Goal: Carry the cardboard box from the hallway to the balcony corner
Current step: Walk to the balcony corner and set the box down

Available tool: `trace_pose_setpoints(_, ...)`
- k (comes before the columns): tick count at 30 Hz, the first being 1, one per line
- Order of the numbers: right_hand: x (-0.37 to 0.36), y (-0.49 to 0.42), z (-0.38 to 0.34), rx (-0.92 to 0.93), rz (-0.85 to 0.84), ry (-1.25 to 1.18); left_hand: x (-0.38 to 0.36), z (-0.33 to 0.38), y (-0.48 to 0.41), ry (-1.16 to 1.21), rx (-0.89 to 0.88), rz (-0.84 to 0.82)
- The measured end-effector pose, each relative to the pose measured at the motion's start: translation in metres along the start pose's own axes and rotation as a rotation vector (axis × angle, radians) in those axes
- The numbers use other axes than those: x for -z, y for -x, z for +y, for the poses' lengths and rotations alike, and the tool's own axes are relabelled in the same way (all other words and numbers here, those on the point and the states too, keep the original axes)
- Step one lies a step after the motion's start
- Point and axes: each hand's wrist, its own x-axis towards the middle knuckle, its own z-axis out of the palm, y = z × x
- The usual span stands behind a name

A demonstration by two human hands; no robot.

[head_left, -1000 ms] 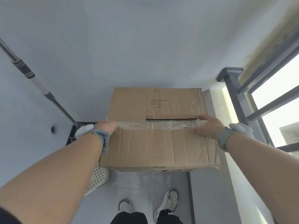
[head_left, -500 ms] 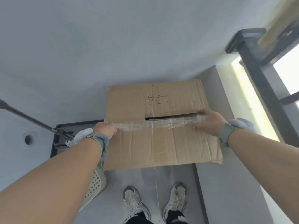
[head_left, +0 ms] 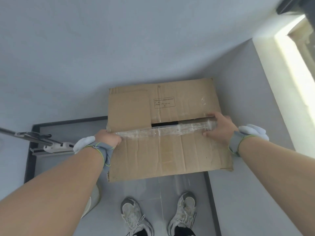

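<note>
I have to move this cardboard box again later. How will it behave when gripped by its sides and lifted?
The cardboard box looks creased and worn, so its walls may flex under pressure. Its top flaps gape despite the tape, so the top probably adds little stiffness. Left hand and right hand carry it from the sides, so it seems manageable.

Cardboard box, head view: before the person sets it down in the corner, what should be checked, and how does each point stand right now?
1. Both hands on the box: ok. The left hand grips the left side, the right hand the right side.
2. Box closed: not ok. The tape runs along the seam, but a dark gap shows between the flaps.
3. Floor under the box bare: cannot tell, the box hides it.
4. Mop out of the path: ok, it lies left of the box.
5. Shoes out from under the box: ok, they stand nearer than its near edge.
</note>
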Motion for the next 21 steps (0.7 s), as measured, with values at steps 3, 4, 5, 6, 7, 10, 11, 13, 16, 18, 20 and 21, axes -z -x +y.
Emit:
trace_pose_setpoints(3,-0.015,-0.019,0.009,-0.023,-0.007,-0.002,-0.016,-0.005,-0.019,-0.032,-0.008,-0.019)
trace_pose_setpoints(4,-0.02,-0.025,0.013,-0.027,-0.008,0.001,-0.019,-0.006,-0.026,-0.047,-0.009,-0.025)
trace_pose_setpoints(5,-0.025,-0.03,0.016,-0.03,-0.01,0.001,-0.022,-0.006,-0.031,-0.086,-0.013,-0.038)
trace_pose_setpoints(6,-0.031,-0.036,0.021,-0.032,-0.012,0.0,-0.027,-0.005,-0.037,-0.133,-0.018,-0.056)
trace_pose_setpoints(7,-0.035,-0.041,0.025,-0.034,-0.012,-0.004,-0.03,-0.005,-0.043,-0.165,-0.025,-0.066)
trace_pose_setpoints(10,-0.051,-0.056,0.036,-0.045,-0.004,-0.012,-0.044,-0.01,-0.055,-0.166,-0.074,-0.047)
trace_pose_setpoints(11,-0.056,-0.062,0.039,-0.045,-0.002,-0.012,-0.05,-0.012,-0.059,-0.14,-0.07,-0.036)
trace_pose_setpoints(13,-0.064,-0.071,0.044,-0.04,0.005,-0.011,-0.056,-0.016,-0.064,-0.072,-0.035,-0.016)
trace_pose_setpoints(16,-0.074,-0.086,0.049,-0.047,0.015,0.001,-0.064,-0.017,-0.073,-0.055,-0.025,-0.018)
trace_pose_setpoints(18,-0.08,-0.096,0.05,-0.041,0.019,0.004,-0.071,-0.019,-0.082,-0.051,-0.019,-0.024)
trace_pose_setpoints(20,-0.083,-0.104,0.051,-0.035,0.021,0.005,-0.076,-0.022,-0.09,-0.066,-0.012,-0.026)
trace_pose_setpoints(21,-0.085,-0.108,0.052,-0.033,0.022,0.006,-0.079,-0.022,-0.095,-0.084,-0.008,-0.024)
